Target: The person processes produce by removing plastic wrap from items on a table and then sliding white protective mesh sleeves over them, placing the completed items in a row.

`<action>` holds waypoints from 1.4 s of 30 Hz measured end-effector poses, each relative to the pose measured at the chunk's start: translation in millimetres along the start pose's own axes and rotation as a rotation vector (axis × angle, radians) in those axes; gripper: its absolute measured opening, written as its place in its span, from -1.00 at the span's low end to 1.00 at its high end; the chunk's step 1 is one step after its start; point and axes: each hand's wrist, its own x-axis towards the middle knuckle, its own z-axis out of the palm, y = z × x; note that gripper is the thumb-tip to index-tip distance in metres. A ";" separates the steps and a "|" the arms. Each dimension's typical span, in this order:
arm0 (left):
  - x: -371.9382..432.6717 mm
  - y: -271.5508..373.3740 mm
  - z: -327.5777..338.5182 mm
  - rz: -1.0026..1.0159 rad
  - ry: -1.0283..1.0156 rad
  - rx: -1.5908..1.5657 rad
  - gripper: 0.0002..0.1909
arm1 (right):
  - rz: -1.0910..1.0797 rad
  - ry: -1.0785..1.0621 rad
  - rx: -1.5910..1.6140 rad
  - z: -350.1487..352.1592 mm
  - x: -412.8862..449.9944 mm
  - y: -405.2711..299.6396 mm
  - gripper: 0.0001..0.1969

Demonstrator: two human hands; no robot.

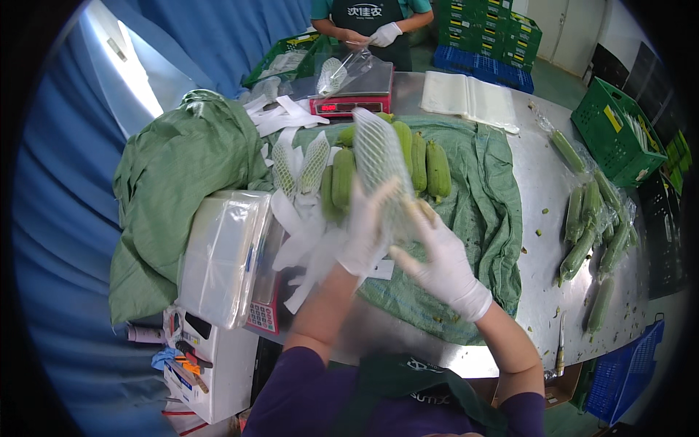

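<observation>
My gloved left hand [365,232] is closed around a foam net sleeve [379,150] with a pale green gourd inside, held tilted above the table. My gloved right hand [445,259] is at the sleeve's lower right side, thumb and fingers spread; blur hides whether it grips. Behind the sleeve lie several bare green luffa gourds [438,170] on a green woven cloth [480,207]. To the left rest two gourds in net sleeves [314,162]. Loose white foam sleeves [311,240] are heaped beside my left hand.
A red-framed scale [349,104] stands at the back, a co-worker [371,27] behind it with a clear bag. Plastic bags [224,257] are stacked at left, beside a bulging green sack [185,158]. Bagged gourds [595,213] and a knife [561,344] lie at right.
</observation>
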 end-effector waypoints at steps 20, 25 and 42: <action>239.8 12.4 -198.5 0.648 0.189 1.848 -0.32 | -0.687 -0.527 -0.061 -12.1 57.9 -69.3 -0.71; 263.5 -88.3 -27.5 -0.008 -0.005 2.098 0.06 | -0.680 -0.516 -0.093 -27.6 51.5 -62.7 -0.69; 71.3 -101.2 40.1 0.686 -1.065 1.388 -0.15 | -0.592 -0.298 -0.230 -63.1 28.5 -90.5 -0.62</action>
